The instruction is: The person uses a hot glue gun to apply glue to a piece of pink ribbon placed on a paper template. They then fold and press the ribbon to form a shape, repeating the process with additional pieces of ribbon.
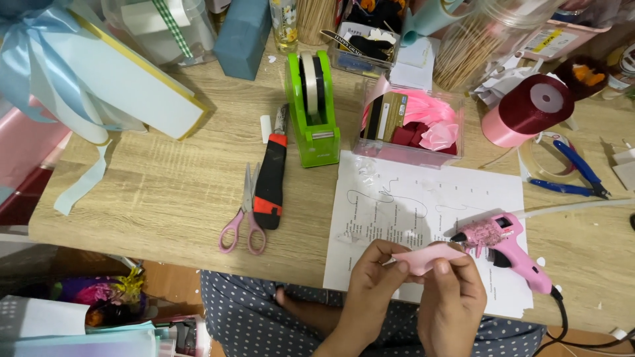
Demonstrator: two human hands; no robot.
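Seen from above, two bare hands meet at the near edge of a pale wood-grain surface. Between them is a short strip of pale pink ribbon, smooth and slightly glossy, lying nearly level with its long edge curling a little. The left hand has its grip closed on the strip's left end, fingertips pinched together. The right hand has its grip closed on the middle and right part, thumb on top. The ribbon is held just above a white printed sheet of paper, streaked with thin threads of dried glue.

Just right of the ribbon, a pink glue gun lies on the sheet, its nozzle pointing toward the strip and nearly touching it. Farther back stand a green tape dispenser and a clear box of pink and dark red bows. To the left lie pink-handled scissors beside a black and red utility knife. A dark red ribbon spool and blue-handled pliers sit at the right.
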